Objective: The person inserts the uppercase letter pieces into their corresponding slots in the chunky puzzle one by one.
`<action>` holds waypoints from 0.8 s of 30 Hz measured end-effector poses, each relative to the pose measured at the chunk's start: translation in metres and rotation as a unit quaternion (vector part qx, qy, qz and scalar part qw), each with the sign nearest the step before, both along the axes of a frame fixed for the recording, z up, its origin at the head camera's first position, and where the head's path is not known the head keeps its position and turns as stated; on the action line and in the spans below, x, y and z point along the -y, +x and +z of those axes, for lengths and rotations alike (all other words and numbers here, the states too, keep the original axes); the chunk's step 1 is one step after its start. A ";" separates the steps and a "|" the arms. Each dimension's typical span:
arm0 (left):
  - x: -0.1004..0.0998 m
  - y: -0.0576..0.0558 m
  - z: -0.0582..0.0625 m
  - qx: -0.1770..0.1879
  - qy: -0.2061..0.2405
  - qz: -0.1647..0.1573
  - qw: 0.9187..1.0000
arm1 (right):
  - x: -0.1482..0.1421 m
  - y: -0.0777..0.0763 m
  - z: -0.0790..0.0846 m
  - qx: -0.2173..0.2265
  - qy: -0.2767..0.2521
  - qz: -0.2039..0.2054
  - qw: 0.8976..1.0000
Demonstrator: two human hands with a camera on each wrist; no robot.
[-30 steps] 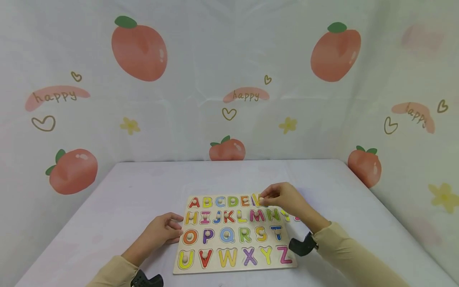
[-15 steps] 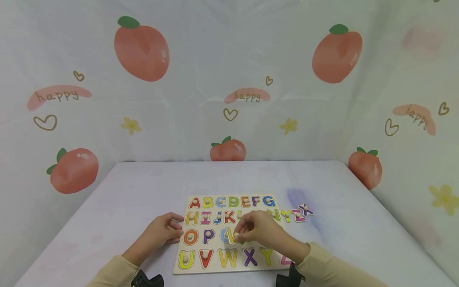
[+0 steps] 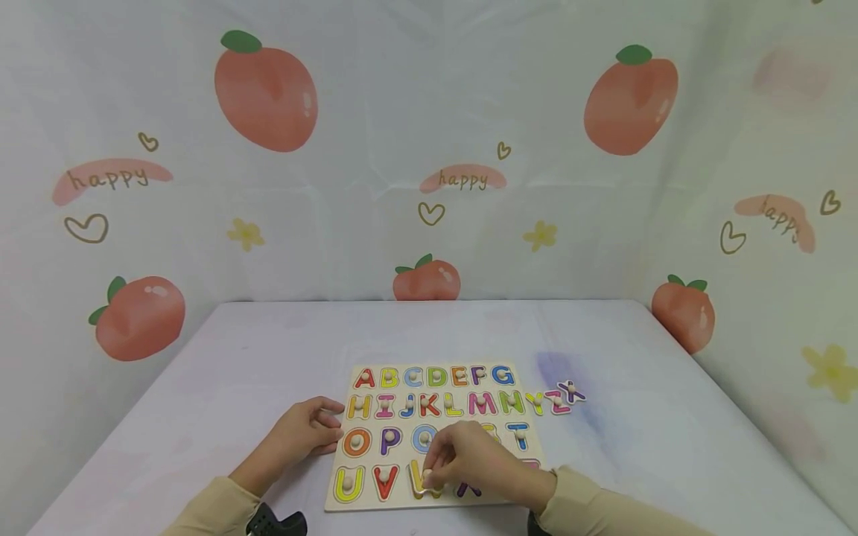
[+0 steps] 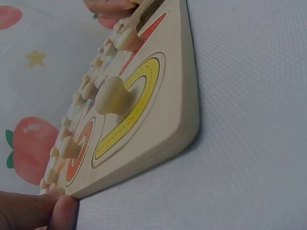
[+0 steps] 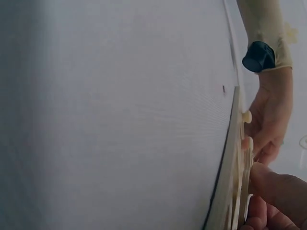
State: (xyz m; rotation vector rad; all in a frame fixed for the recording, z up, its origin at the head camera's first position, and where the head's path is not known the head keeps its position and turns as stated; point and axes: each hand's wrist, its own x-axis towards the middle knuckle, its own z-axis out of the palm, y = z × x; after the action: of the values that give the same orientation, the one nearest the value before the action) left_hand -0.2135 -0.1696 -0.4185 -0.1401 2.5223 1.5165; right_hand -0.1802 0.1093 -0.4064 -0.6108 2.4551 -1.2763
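A wooden alphabet puzzle board [image 3: 395,505] lies on the table, its lettered pieces fitted with round wooden knobs. My right hand [image 3: 469,458] pinches the knob of a yellow W piece [image 3: 417,476] over the W recess in the bottom row, the piece slightly offset from its outline. In the right wrist view the held piece [image 5: 248,165] sits close over the board, by the fingertips. My left hand [image 3: 304,432] holds the board's left edge, thumb and fingers at its side. A yellow U piece [image 4: 146,91] and a red V piece [image 3: 385,482] sit in their recesses.
Loose Y [image 3: 536,403], Z [image 3: 558,402] and purple X [image 3: 571,391] pieces lie at the board's right, the X overlapping the Z. A white cloth [image 3: 281,335] covers the table; a fruit-printed curtain [image 3: 362,112] stands behind it. Each wrist wears a dark device [image 3: 276,522].
My right hand has carried the yellow W piece from the board's top right, down and left, to the W recess in the bottom row. The left hand has stayed at the board's edge.
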 end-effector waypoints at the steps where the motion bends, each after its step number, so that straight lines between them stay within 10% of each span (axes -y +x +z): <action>1: 0.000 0.000 0.000 0.000 0.000 0.000 1.000 | 0.001 0.001 -0.001 0.001 0.001 0.000 1.000; 24: 0.001 0.001 0.000 -0.006 0.007 -0.003 1.000 | 0.008 0.001 -0.001 -0.013 0.053 0.009 0.998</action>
State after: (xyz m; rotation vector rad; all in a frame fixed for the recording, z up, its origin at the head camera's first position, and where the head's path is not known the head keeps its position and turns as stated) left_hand -0.2125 -0.1702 -0.4182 -0.1198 2.5193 1.5363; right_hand -0.1789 0.1013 -0.4075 -0.6230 2.5131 -1.1303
